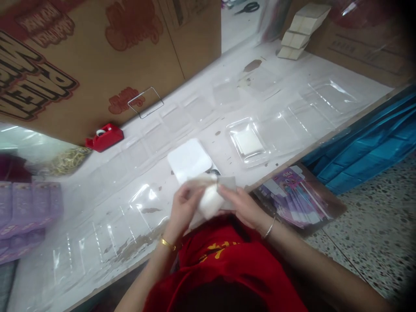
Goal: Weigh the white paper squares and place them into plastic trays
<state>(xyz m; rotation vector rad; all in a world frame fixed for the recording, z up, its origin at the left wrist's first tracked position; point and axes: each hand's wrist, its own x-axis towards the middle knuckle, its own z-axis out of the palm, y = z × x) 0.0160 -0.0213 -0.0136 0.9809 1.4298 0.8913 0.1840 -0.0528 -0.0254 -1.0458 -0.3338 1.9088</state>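
Observation:
Both my hands are closed on a small white square pad (211, 200) close to my chest, at the table's near edge. My left hand (184, 208) pinches its left side, and my right hand (242, 204) grips its right side together with a greyish flap. Just beyond them a white square tray (189, 158) lies on the table. Further right, a clear plastic blister tray (234, 130) holds another white pad (248, 142). Motion blur smears the fingers a little.
Rows of clear blister trays (182, 121) cover the white table (136, 242). A big printed cardboard box (97, 56) stands behind, with a red tape dispenser (104, 137) at its foot. Purple packets (26, 212) lie left, printed cards (292, 195) right, white stacks (300, 30) and scissors (248, 7) far back.

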